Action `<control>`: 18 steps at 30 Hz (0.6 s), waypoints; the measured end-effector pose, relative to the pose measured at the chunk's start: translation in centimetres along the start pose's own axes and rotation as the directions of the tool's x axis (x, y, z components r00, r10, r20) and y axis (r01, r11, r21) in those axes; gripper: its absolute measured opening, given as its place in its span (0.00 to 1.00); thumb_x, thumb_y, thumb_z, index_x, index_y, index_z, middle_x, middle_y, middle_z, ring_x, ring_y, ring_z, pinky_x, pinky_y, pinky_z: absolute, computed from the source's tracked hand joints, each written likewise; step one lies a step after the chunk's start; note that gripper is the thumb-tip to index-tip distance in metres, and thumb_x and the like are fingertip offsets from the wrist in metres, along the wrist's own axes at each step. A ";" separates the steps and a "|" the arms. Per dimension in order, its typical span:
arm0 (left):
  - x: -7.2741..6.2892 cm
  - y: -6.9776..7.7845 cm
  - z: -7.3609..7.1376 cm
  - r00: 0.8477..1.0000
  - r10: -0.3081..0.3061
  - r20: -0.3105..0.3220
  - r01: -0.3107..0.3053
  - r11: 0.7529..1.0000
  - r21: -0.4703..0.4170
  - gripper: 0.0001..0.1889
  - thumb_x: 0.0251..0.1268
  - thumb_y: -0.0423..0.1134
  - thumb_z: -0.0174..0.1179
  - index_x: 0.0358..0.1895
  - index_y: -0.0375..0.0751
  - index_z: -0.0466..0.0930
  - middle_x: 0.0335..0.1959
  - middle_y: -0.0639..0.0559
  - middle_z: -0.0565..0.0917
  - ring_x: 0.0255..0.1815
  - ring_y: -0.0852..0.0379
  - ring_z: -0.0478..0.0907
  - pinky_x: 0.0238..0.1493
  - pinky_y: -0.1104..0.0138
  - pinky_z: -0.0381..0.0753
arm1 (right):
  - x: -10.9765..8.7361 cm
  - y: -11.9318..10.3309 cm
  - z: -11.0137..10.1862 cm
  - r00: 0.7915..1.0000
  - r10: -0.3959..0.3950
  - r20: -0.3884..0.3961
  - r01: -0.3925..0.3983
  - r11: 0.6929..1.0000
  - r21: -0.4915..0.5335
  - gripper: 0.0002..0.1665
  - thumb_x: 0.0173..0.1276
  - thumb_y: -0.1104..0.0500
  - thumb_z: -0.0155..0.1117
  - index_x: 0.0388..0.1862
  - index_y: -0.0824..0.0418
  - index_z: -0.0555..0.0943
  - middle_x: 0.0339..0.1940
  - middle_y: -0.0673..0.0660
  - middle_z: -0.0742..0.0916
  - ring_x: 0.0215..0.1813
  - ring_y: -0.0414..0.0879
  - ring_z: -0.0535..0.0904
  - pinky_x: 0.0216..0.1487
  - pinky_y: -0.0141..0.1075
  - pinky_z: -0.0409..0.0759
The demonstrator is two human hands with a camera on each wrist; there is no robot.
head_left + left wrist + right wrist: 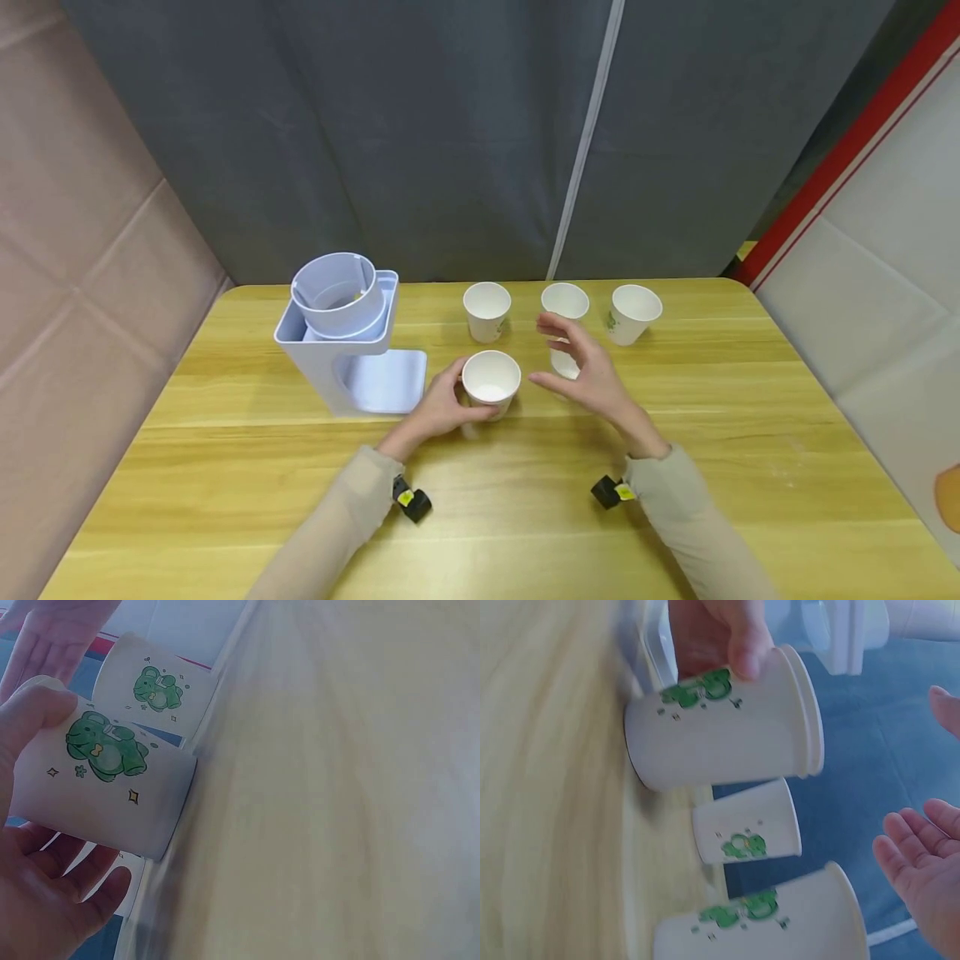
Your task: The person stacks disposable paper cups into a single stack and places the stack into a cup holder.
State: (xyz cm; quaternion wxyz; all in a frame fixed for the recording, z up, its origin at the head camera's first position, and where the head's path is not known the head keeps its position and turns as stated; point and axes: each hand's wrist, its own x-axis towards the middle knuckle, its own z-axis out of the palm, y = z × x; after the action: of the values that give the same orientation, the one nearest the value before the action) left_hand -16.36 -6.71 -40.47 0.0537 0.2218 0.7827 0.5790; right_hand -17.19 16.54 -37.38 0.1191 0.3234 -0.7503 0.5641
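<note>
In the head view, my left hand (442,402) grips a white paper cup (491,379) standing upright on the table, thumb at the near side. The right wrist view shows two rims on this cup (720,724), one nested in the other. A green cartoon animal is printed on its side, clear in the left wrist view. My right hand (588,367) is raised with fingers spread and holds nothing. Partly hidden behind it stands another paper cup (562,363). The right wrist view shows the right hand's palm (937,877) apart from the cups.
Three more paper cups stand at the back: a left one (487,312), a middle one (566,301) and a right one (634,313). A pale plastic stand (330,367) with a round hopper on top is at the left. A grey curtain (420,142) hangs behind the wooden table (525,533).
</note>
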 end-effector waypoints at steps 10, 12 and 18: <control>0.0 0.0 0.0 1.000 -0.002 -0.001 0.002 1.000 -0.007 0.36 0.41 0.24 0.71 0.59 0.23 0.66 0.53 0.32 0.76 0.53 0.40 0.73 0.58 0.56 0.70 | -0.7 0.4 -1.9 0.996 -0.007 -0.093 0.008 1.000 0.010 0.45 0.41 0.84 0.68 0.62 0.77 0.66 0.58 0.66 0.75 0.60 0.49 0.72 0.60 0.35 0.71; 0.0 0.1 0.0 1.000 -0.001 -0.002 0.001 1.000 -0.010 0.36 0.41 0.24 0.71 0.59 0.23 0.66 0.53 0.32 0.76 0.53 0.40 0.74 0.57 0.56 0.70 | -0.8 0.5 -2.2 0.995 -0.005 -0.104 0.005 1.000 0.005 0.44 0.41 0.85 0.67 0.62 0.77 0.66 0.57 0.71 0.74 0.59 0.49 0.72 0.60 0.34 0.70; 0.0 0.1 0.0 1.000 0.000 -0.003 0.000 1.000 -0.011 0.36 0.41 0.24 0.71 0.59 0.22 0.66 0.52 0.31 0.76 0.53 0.40 0.73 0.58 0.55 0.70 | -1.5 1.0 -3.2 0.992 0.026 -0.125 -0.027 1.000 -0.009 0.43 0.42 0.85 0.66 0.62 0.77 0.65 0.57 0.78 0.72 0.59 0.49 0.73 0.61 0.34 0.69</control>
State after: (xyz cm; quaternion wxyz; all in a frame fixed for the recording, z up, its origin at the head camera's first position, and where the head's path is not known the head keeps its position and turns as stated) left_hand -16.37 -6.67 -40.40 0.0536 0.2205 0.7797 0.5836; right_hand -17.28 20.22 -37.91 0.1600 0.2769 -0.7485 0.5809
